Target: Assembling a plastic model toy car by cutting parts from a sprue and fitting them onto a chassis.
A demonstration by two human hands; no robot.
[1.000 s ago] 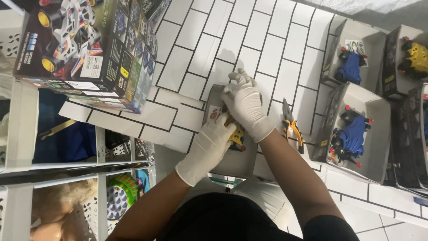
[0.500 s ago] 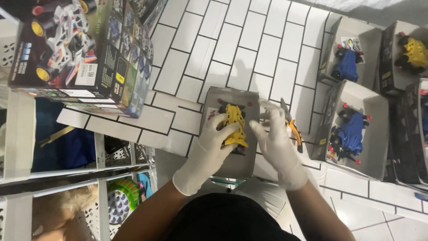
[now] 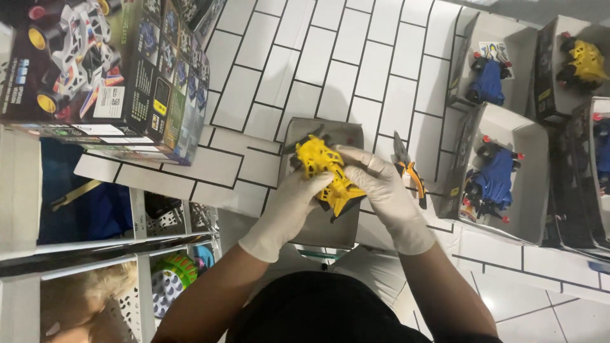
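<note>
Left hand: the gloved left hand (image 3: 293,204) is closed on the near side of a yellow toy car (image 3: 327,176), fingers wrapped under its body.
Right hand: the gloved right hand (image 3: 380,187) grips the same car from the other side, thumb and fingers pinching its top and rear end.
Toy car: held between both hands, lifted just above an open grey carton tray (image 3: 323,225) that lies on the tiled surface; dark wheels and black parts show at its ends.
Progress: judging by how things lie, the car is out of its tray and in hand, while the tray under it sits bare; the other cars nearby remain seated in their trays, so most of the batch looks unhandled.
Tool: orange-handled cutting pliers (image 3: 407,171) lie just beside the right hand, untouched.
Other toys: to the right, a blue toy car (image 3: 494,178) in an open tray, another blue one (image 3: 488,79) above it, and a yellow one (image 3: 584,61) in the far corner.
Printed box: a large retail box showing a toy car (image 3: 105,70) stands at upper left.
Surface: white brick-pattern tiles (image 3: 356,57) with dark grout.
Room: white perforated storage baskets (image 3: 171,222) at lower left hold coloured items, too cluttered to name.
</note>
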